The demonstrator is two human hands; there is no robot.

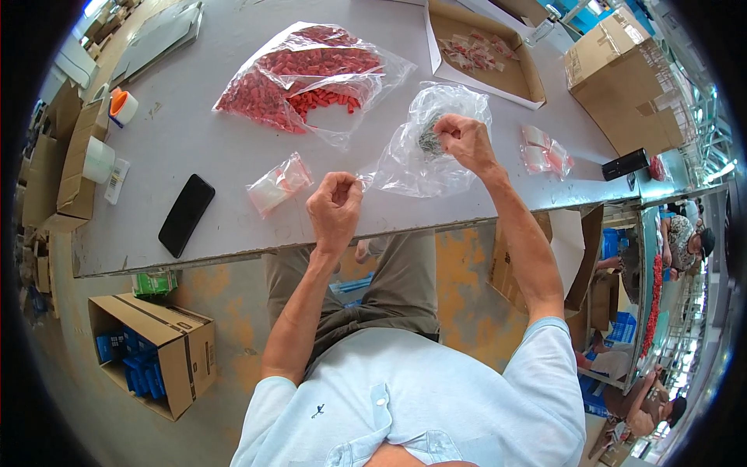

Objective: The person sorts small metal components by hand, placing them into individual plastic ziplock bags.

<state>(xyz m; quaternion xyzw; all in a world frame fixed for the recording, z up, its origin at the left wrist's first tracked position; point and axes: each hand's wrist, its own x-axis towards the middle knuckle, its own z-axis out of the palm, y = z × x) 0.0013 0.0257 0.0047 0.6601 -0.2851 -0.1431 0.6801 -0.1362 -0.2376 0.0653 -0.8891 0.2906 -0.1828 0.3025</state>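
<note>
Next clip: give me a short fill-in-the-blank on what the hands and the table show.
1. The right hand reaches into a clear ____ bag holding small grey metal parts.
2. The big bag near the table's far side holds small ____ parts.
3. The black phone lies to the ____ of the left hand.

Missing words: plastic; red; left

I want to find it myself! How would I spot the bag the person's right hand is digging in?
Start at the long grey table and find the big clear bag of red pieces at its middle. Just right of it, nearer the person, lies a crumpled clear bag with the right hand at its mouth. Unlike its red-filled neighbours, it holds a small clump of grey metal bits.
</note>
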